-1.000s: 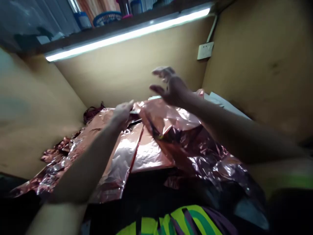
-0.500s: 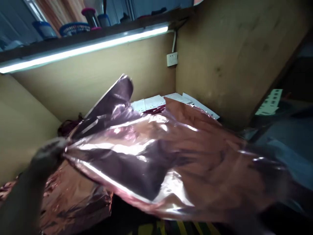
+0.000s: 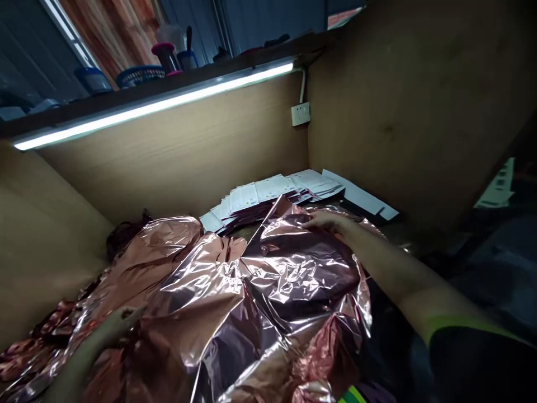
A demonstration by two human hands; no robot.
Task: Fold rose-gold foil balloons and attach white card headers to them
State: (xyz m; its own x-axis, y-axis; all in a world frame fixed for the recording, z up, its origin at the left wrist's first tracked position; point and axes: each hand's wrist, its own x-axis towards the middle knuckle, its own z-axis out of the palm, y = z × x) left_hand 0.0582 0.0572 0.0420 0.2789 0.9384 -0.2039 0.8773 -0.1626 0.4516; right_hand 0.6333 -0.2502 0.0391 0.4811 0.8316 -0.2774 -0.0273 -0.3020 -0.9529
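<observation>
Rose-gold foil sheet (image 3: pixel 268 280) crumpled, spread left-to-right

From my remote seat I see two bare hands and forearms, with no gloves, rings, watch or bracelet on either. The right hand (image 3: pixel 327 222) shows its back and knuckles. Its forearm runs bare up to a short dark sleeve (image 3: pixel 470 358), which is edged at the cuff with a bright yellow-green band (image 3: pixel 448 323). The left hand (image 3: pixel 119 322) is dim and partly blurred; its forearm is bare as far as the frame shows, and no sleeve is visible on that side. Low in the picture a scrap of garment (image 3: pixel 354 395) shows yellow-green with a purple stripe.
</observation>
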